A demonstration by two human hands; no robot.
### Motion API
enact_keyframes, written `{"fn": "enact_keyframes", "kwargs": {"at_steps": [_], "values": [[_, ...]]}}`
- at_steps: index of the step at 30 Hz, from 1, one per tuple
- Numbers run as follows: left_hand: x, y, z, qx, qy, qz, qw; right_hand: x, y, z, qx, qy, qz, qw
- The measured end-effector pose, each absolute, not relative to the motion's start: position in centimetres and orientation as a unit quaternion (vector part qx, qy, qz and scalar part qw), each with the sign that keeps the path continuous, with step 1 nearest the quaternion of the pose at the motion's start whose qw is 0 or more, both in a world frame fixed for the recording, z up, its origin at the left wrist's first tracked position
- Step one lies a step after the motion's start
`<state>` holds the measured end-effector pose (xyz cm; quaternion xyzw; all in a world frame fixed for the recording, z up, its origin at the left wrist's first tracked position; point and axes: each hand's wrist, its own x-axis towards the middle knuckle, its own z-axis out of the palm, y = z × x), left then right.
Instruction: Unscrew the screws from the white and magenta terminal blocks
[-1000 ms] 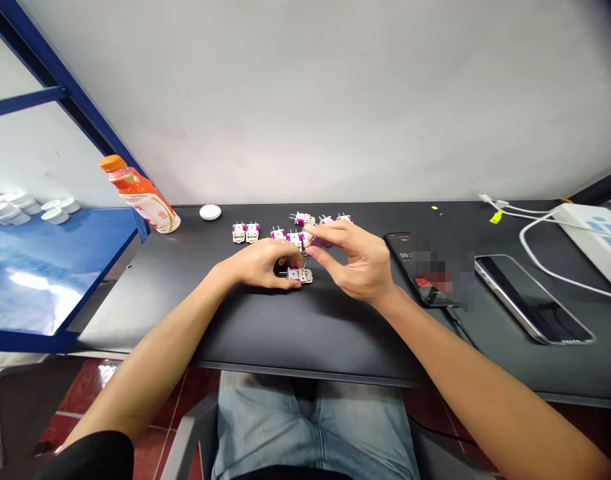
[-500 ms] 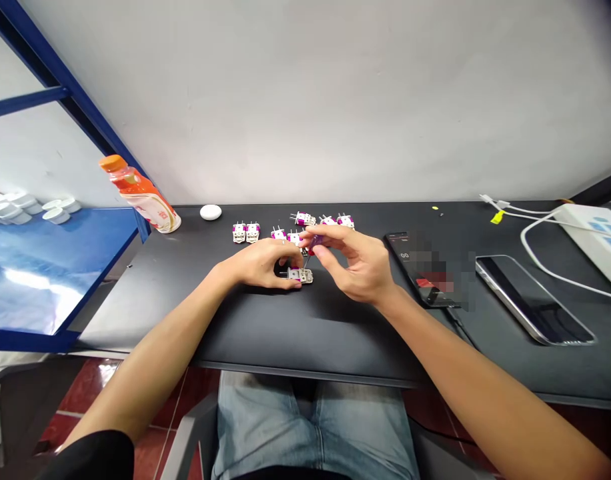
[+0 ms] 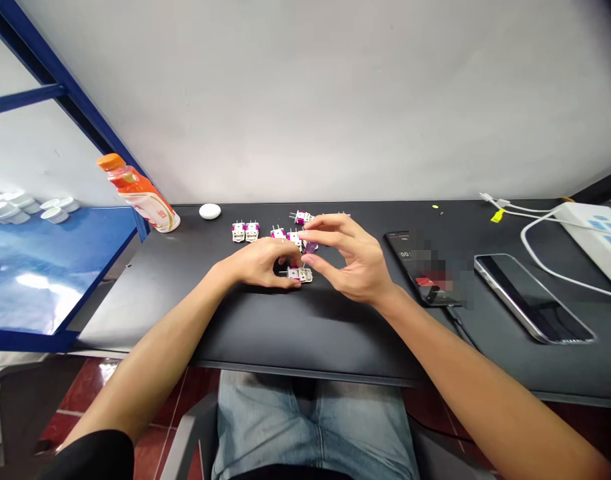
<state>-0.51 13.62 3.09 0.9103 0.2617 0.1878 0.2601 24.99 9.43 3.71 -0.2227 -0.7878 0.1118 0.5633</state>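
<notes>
My left hand (image 3: 263, 263) is closed on a small white plug core (image 3: 300, 275) with metal parts, pressing it near the table top between thumb and fingers. My right hand (image 3: 353, 260) hovers just to the right, its thumb and fingers apart. Between those fingertips shows the purple see-through handle of what looks like a small screwdriver (image 3: 311, 247); its tip is hidden by my left fingers. Behind the hands lie several similar white-and-purple plug cores with pins, among them a pair (image 3: 245, 231) on the left and one (image 3: 301, 217) at the back.
A white oval piece (image 3: 210, 211) and an orange-capped bottle (image 3: 140, 193) stand at the back left. To the right lie a dark phone (image 3: 410, 260) with a cable, a second phone (image 3: 533, 300), and a white box (image 3: 593, 233) with white cords. White pieces (image 3: 55, 210) sit on a blue surface.
My right fingers have spread apart around the purple handle, which they pinched before. The handle shows slightly lower. My left hand and the plug core have stayed put.
</notes>
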Motion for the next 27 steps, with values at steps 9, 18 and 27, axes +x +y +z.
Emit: {"fn": "enact_keyframes", "kwargs": {"at_steps": [9, 18, 27], "values": [[-0.53, 13.59, 3.17, 0.911, 0.254, 0.191, 0.264, 24.92, 9.27, 3.48, -0.223, -0.787, 0.15, 0.556], [-0.48, 13.55, 3.21, 0.911, 0.257, 0.18, 0.266, 24.68, 9.26, 3.04, -0.245, -0.752, 0.176, 0.586], [-0.15, 13.62, 3.39, 0.913, 0.246, 0.219, 0.242, 24.65, 9.36, 2.9, -0.231, -0.722, 0.194, 0.623]]}}
